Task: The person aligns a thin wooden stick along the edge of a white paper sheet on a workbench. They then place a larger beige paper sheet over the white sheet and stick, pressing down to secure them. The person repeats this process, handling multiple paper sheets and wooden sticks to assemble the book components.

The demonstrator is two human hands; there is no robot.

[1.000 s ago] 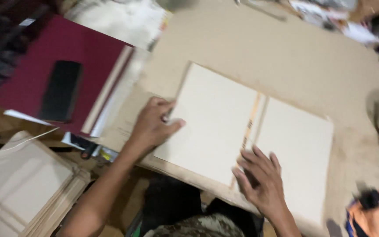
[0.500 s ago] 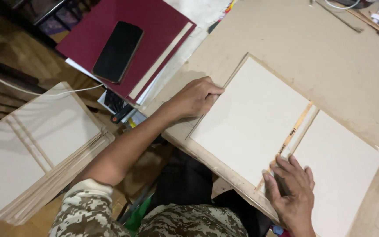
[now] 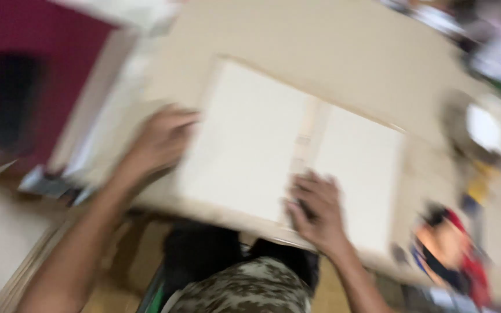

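Note:
The head view is blurred by motion. Two cream boards joined by a narrow spine strip, an open book cover, lie flat on a brown paper sheet. My left hand rests with its fingers on the left edge of the left board. At the near edge, my right hand presses flat on the spine strip, with something small and dark under the fingers. Neither hand lifts the cover.
A maroon book with a black phone on it lies at the far left. A stack of pale boards sits lower left. Blurred colourful items lie at the right edge. My camouflage trousers show below.
The view has swung and blurred. My left hand stays at the left board's edge and my right hand stays on the spine strip; the cover has not visibly shifted.

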